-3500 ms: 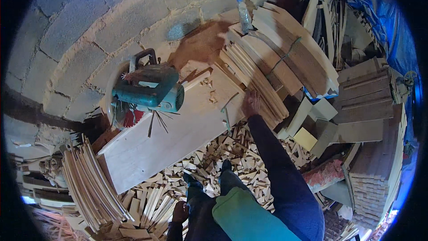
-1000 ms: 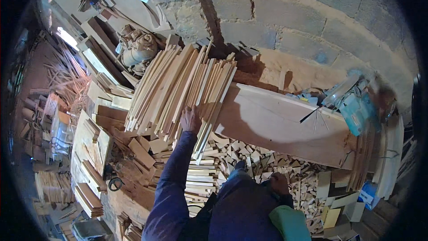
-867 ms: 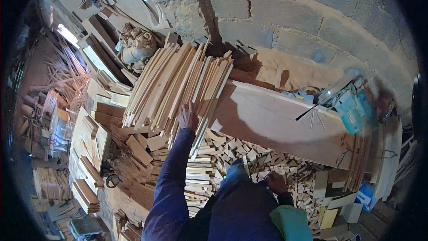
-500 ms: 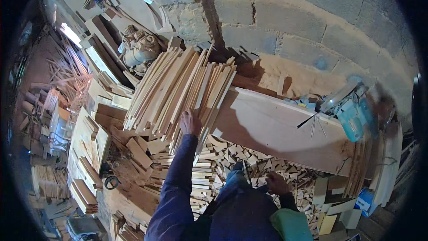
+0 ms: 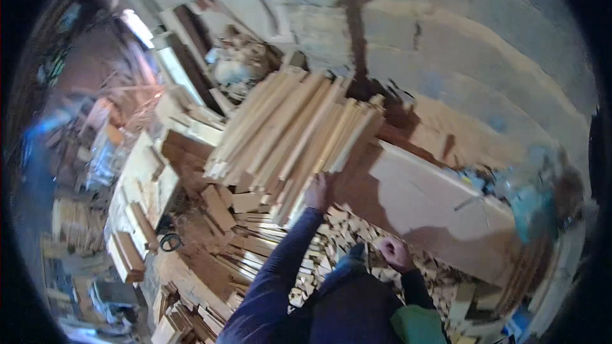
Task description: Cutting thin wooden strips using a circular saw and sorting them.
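Observation:
A thick stack of long pale wooden slats (image 5: pixel 287 134) lies slanted on the left end of a broad board (image 5: pixel 433 197) that serves as a bench. My left hand (image 5: pixel 317 191) reaches up to the near ends of the slats and its fingers curl around one of them; blur hides the exact grip. My right hand (image 5: pixel 394 253) hangs low by my lap, under the board's front edge, loosely closed with nothing visible in it. A teal circular saw (image 5: pixel 535 204) sits on the board's right end, well away from both hands.
A grey block wall (image 5: pixel 484 44) rises right behind the bench. Short offcuts (image 5: pixel 319 261) litter the floor around my legs. More planks and boxes of wood (image 5: pixel 134 216) are piled at the left. The whole picture is motion-blurred.
The view swung from the saw end of the bench to the slat pile. Over the last second my left hand slid from on top of the slats down to their near ends.

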The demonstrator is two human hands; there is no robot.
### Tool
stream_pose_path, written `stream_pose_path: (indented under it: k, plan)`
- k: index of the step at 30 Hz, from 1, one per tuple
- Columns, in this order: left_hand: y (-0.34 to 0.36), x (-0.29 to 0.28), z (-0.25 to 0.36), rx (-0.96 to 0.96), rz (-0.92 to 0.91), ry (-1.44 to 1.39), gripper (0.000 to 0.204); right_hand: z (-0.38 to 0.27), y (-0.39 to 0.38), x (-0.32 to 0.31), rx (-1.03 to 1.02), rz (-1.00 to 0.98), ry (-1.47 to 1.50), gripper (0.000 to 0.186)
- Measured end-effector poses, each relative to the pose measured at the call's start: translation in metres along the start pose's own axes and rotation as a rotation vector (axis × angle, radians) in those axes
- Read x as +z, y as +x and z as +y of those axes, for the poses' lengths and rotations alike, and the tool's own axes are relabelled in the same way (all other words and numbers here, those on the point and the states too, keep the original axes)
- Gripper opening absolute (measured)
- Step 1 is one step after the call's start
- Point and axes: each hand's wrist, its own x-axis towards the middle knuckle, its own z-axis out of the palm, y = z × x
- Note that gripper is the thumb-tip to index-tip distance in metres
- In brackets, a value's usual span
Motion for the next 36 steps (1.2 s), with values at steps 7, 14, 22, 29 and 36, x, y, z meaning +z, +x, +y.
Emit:
stream_pose_path:
  k: [7,14,22,29,36]
  plan:
    - [0.000,0.005,0.010,-0.073,0.118,-0.007,0.025,0.023,0.004,0.017,0.106,-0.053,0.046,0.015]
    - [-0.001,-0.030,0.002,0.041,0.101,-0.091,0.028,-0.023,0.032,-0.011,0.094,0.074,0.280,0.018]
    - [-0.060,-0.112,0.068,-0.113,-0.923,-1.339,0.034,-0.083,0.100,-0.015,0.132,0.238,1.164,0.045]
    - [-0.123,-0.089,0.101,-0.110,-0.958,-1.131,0.042,-0.080,0.090,-0.017,0.056,0.237,1.446,0.052]
    - [-0.160,-0.073,0.110,-0.096,-0.673,-1.182,0.025,-0.067,0.073,-0.019,-0.001,0.192,1.670,0.046]
